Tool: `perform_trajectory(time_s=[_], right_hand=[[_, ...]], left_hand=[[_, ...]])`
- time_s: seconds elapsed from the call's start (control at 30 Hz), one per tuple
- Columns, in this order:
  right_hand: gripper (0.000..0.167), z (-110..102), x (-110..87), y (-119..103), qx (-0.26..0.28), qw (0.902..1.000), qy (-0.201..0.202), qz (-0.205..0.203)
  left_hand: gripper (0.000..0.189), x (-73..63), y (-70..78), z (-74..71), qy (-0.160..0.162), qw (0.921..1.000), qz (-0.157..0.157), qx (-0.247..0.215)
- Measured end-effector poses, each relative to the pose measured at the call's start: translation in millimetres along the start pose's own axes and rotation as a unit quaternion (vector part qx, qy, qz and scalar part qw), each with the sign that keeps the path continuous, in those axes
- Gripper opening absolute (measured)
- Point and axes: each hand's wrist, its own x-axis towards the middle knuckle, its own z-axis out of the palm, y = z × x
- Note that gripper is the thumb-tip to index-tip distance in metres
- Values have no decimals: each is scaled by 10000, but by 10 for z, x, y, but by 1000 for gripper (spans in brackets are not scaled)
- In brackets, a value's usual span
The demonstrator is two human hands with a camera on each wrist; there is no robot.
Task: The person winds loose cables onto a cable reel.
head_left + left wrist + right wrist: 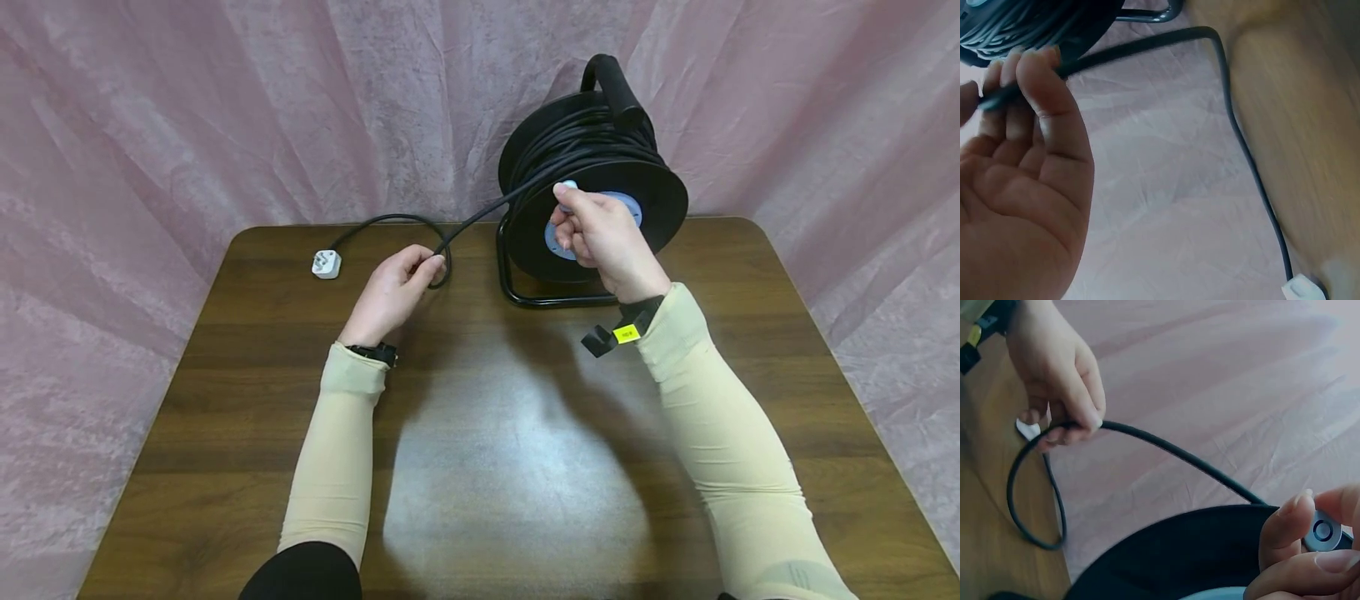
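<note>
My left hand (pixel 395 292) pinches a black cable (pixel 480 215) between thumb and fingers, left of the cable reel (pixel 525 229). From there the cable runs up to the black coils wound on the drum. Its free end loops over the tabletop to a white plug (pixel 326 264). At the front of the reel, my right hand (pixel 611 242) grips a small pale-blue winding knob (pixel 1323 531), seen between the fingers in the right wrist view. In the left wrist view, the left hand (pixel 1029 156) has its fingers curled around the cable.
The reel has a black carrying handle (pixel 615 92) on top and a black tube stand (pixel 555 301) at the table's back edge. Behind the brown wooden table (pixel 247 417) hangs a pink curtain (pixel 390 100).
</note>
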Motion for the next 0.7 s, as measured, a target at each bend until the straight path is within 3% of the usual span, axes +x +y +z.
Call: perform_trajectory(time_s=[0.2, 0.47, 0.7], right_hand=[[53, -77, -6, -8, -37, 9994, 293, -163], [58, -174, -36, -48, -158, 9987, 397, -291], [54, -267, -59, -70, 40, 9977, 541, -418]], left_hand=[[38, -9, 31, 15, -451, 9989, 108, -40], [38, 4, -8, 8, -163, 9991, 185, 346], [38, 7, -17, -3, -288, 9984, 79, 475]])
